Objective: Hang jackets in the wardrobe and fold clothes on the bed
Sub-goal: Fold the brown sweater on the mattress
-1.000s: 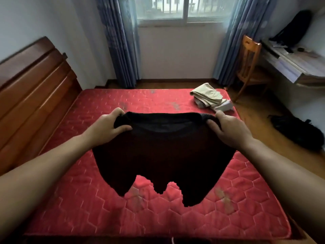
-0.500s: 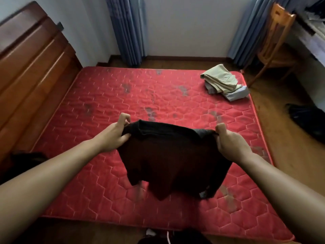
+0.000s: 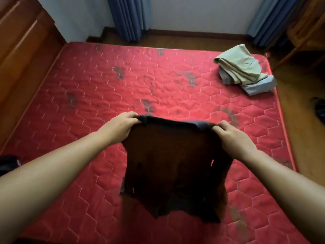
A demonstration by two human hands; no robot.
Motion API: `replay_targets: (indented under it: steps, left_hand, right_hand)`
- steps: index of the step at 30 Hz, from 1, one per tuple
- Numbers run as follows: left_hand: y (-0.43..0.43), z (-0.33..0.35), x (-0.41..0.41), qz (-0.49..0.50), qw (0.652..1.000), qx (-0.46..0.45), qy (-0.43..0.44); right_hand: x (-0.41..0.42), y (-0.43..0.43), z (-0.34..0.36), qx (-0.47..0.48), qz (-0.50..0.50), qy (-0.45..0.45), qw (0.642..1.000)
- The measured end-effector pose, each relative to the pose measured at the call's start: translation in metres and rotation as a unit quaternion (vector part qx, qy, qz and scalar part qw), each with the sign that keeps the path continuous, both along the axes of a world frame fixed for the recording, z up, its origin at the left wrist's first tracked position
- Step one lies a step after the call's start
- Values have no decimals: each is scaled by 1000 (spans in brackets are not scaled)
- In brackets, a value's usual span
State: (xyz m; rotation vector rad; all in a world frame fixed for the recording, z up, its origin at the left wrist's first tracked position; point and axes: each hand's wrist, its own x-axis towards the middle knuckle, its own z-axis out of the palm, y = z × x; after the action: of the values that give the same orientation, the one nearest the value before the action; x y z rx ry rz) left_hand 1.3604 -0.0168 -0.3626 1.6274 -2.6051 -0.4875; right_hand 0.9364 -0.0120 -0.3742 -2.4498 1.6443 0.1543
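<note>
Each pinching a top corner, the left hand (image 3: 121, 126) and right hand (image 3: 233, 138) hold the dark garment (image 3: 174, 161) hanging over the red bed (image 3: 88, 88), probably to lay it flat for folding.

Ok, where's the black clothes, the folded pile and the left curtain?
black clothes (image 3: 172, 155), head view, middle of hanging cloth
folded pile (image 3: 241, 66), head view, top beige piece
left curtain (image 3: 130, 18), head view, lower folds
</note>
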Motion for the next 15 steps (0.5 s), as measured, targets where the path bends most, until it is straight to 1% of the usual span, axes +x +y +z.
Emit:
replay_targets:
  steps: [2, 3, 5, 6, 7, 9, 11, 13, 15]
  left_hand:
    - [-58, -24, 0, -7, 999, -15, -27]
    - [-86, -35, -2, 5, 999, -20, -39]
    - [-132, -63, -11, 58, 994, -27, -91]
    - [-145, -79, -19, 88, 989, -18, -116]
    - [-149, -99, -26, 114, 986, 3, -120]
    - [-134, -152, -38, 150, 982, 71, -85]
    - [-94, -212, -43, 154, 975, 152, -61]
    - [-43, -263, -45, 162, 959, 228, -48]
    - [6, -301, -44, 196, 935, 293, -24]
  right_hand:
    - [10, -49, -18, -24, -8, 4, 1000]
    - [17, -74, -28, -29, -22, 15, 999]
    - [31, -114, -53, -27, -73, 59, 995]
    - [40, -125, -67, -13, -108, 76, 991]
    - [49, -128, -82, 8, -140, 81, 987]
    - [64, -116, -130, 52, -153, 55, 985]
    - [74, -85, -186, 132, -141, 27, 981]
    - [78, -48, -236, 249, -163, 5, 955]
    - [77, -16, -274, 334, -199, -17, 921]
